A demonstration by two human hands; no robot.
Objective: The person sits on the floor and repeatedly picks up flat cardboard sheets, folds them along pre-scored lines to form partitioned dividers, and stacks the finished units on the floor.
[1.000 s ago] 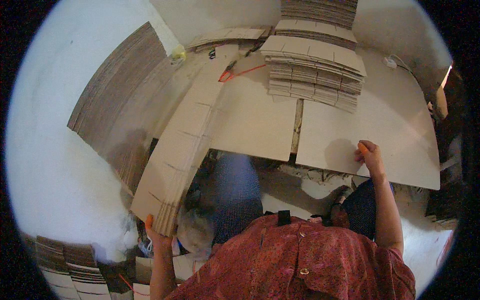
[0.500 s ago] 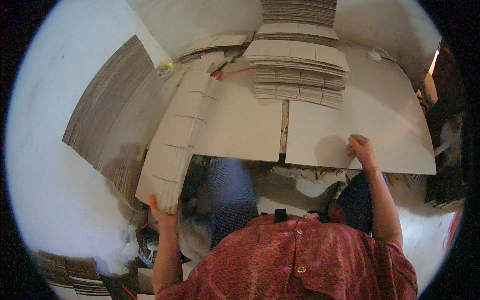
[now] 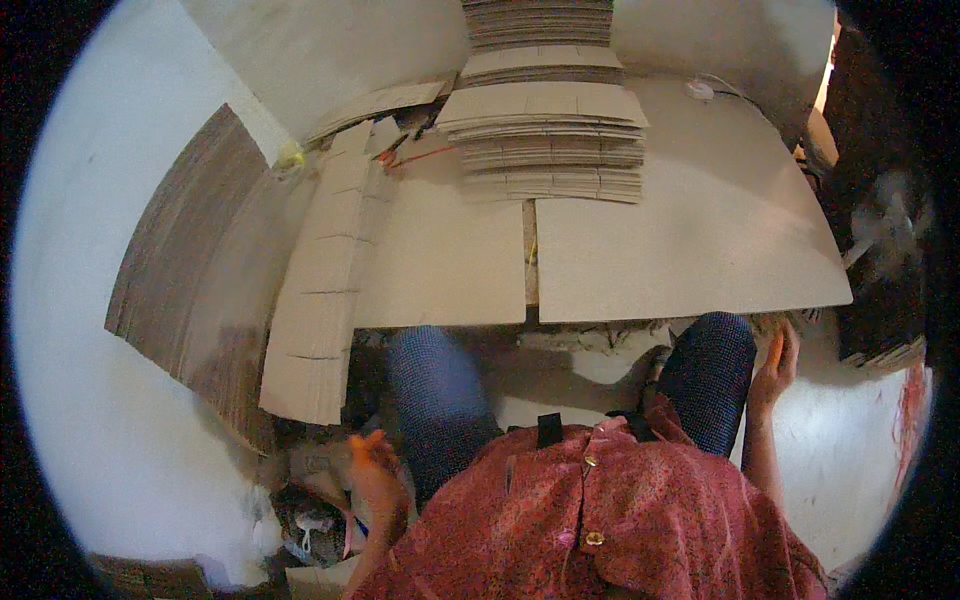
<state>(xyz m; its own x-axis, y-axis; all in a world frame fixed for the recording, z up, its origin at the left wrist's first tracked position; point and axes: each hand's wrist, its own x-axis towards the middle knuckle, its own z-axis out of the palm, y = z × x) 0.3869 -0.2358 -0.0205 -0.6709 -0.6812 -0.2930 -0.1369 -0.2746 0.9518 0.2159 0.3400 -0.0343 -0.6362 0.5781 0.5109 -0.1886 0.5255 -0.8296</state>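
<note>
My left hand [image 3: 380,475] is just off the near end of a long stack of scored cardboard strips [image 3: 307,325], apart from it. Motion smears its fingers, though orange shows at the tips. Beside my right knee, my right hand [image 3: 781,357] is low at the near edge of the pale board [image 3: 690,250]. Its fingers point upward, look stretched out, and carry an orange patch. Nothing shows in its grasp. Pale strip ends [image 3: 800,318] lie under the board's edge next to it.
Stacked cardboard pieces [image 3: 550,112] rise at the back of the work surface. A tall pile of brown sheets [image 3: 185,265] leans at the left wall. A red-handled tool [image 3: 388,158] lies by the long stack. A narrow gap [image 3: 531,255] splits the surface.
My left hand has left the end of the long strip stack and moved toward my body. The right hand has dropped from above the board to beside my right knee. The view has shifted.
</note>
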